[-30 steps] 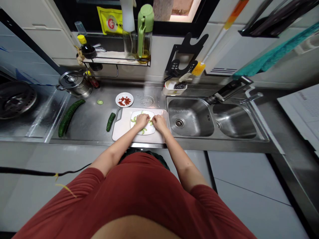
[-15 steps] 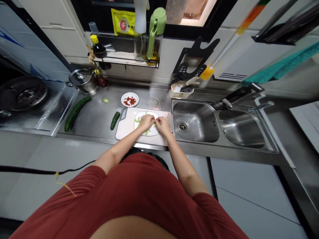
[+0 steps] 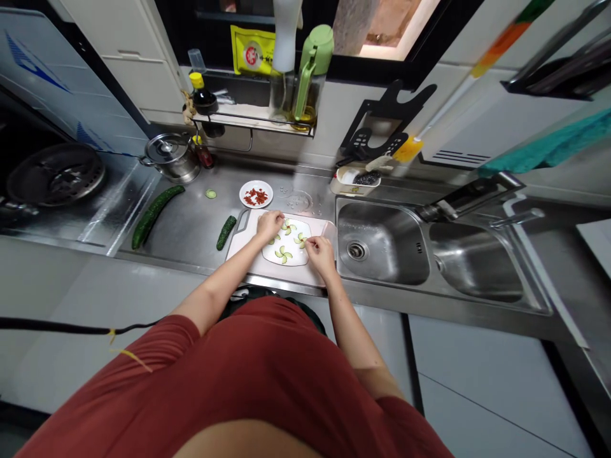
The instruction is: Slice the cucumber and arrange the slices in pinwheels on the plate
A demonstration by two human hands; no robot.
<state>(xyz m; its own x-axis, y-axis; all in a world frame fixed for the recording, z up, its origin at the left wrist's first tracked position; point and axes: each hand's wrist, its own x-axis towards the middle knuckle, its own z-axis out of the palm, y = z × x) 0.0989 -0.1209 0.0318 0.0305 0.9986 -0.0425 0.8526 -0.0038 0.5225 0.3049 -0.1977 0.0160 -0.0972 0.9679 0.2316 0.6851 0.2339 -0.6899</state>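
Note:
A white plate (image 3: pixel 296 256) lies on the pale cutting board (image 3: pixel 247 240), with cucumber slices (image 3: pixel 283 254) arranged on it in several pinwheel shapes. Small red bits show at the centres of some of them. My left hand (image 3: pixel 270 224) is over the plate's upper left edge, fingers closed together; whatever they might hold is too small to make out. At the plate's right edge, my right hand (image 3: pixel 319 252) pinches close to the right pinwheel, its fingertips on something tiny. Behind the board stands a small white plate (image 3: pixel 243 193) of chopped red pieces (image 3: pixel 256 196).
Left of the board lie a short cucumber piece (image 3: pixel 226 233), a long cucumber (image 3: pixel 155 215) and a cucumber slice (image 3: pixel 210 193). A lidded pot (image 3: pixel 174 159) stands behind them. The double sink (image 3: pixel 382 245) is on the right. A bottle shelf (image 3: pixel 258 121) hangs above.
My hands have moved apart: the left went to the plate's upper left, the right slightly down to its right edge. More pinwheels are uncovered. The view has shifted a little.

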